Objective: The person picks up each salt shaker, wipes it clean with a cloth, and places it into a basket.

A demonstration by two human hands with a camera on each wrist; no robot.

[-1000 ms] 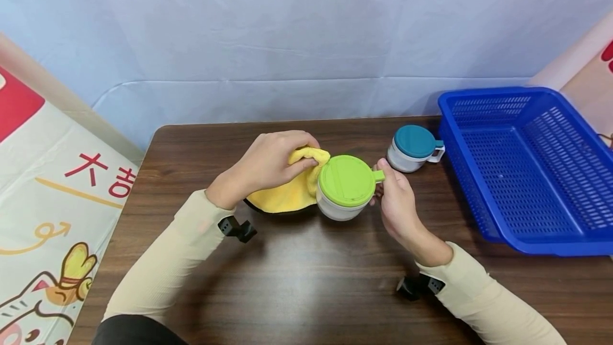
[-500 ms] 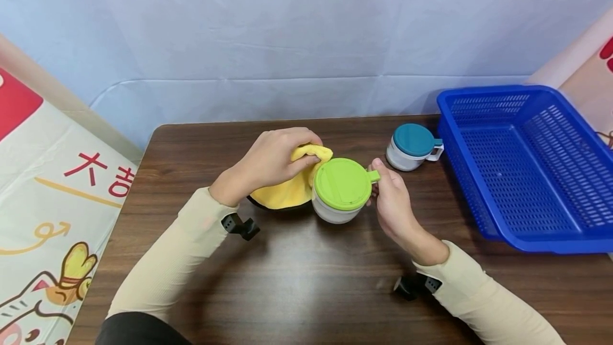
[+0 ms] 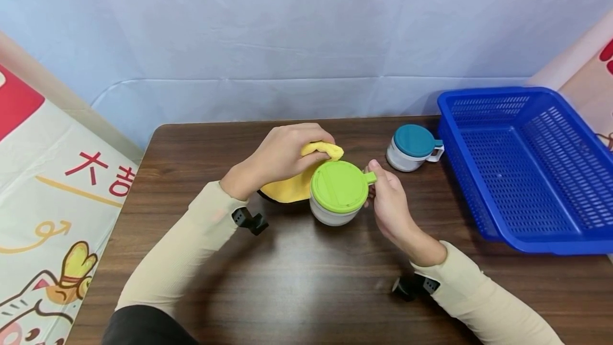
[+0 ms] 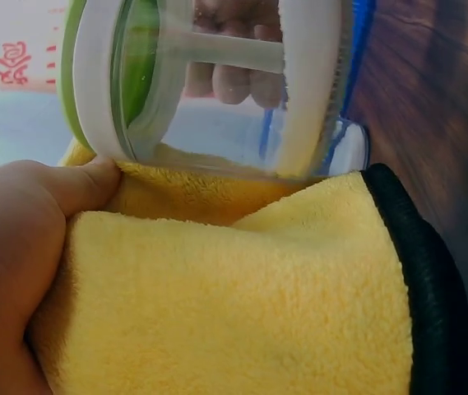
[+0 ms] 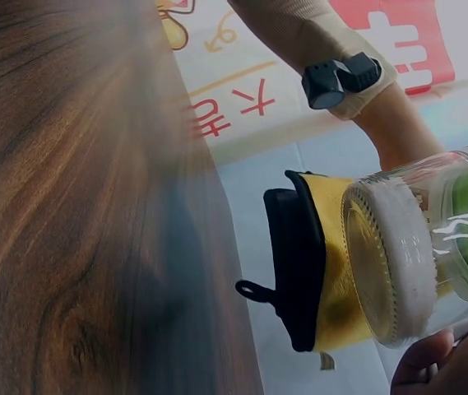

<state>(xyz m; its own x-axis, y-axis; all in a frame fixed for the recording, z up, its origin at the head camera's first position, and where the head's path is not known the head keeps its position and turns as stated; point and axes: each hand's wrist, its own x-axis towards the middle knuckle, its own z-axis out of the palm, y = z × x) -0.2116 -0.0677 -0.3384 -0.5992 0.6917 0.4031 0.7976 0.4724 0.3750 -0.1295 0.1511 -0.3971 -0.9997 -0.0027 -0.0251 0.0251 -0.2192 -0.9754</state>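
My right hand (image 3: 391, 201) grips the handle of a clear glass jar (image 4: 225, 123) with a lime-green lid (image 3: 339, 186). White granular stuff lies in the bottom of the jar, which is held off the table, as the right wrist view shows. Between its thumb and fingers my left hand (image 3: 284, 156) pinches a yellow cloth (image 4: 242, 296) with a black border. The cloth lies against the jar's side and hangs below the left hand. In the right wrist view the cloth (image 5: 332, 280) shows behind the jar's base.
A second jar with a teal lid (image 3: 414, 141) stands at the back right, its handle towards a blue plastic basket (image 3: 471, 196). The brown wooden table (image 3: 297, 286) ends at a pale cloth backdrop (image 3: 268, 36). A printed sheet (image 3: 52, 217) hangs at the left.
My left hand has moved right and slightly away from me with the cloth, along the jar's far side. The jar and right hand have shifted slightly left.
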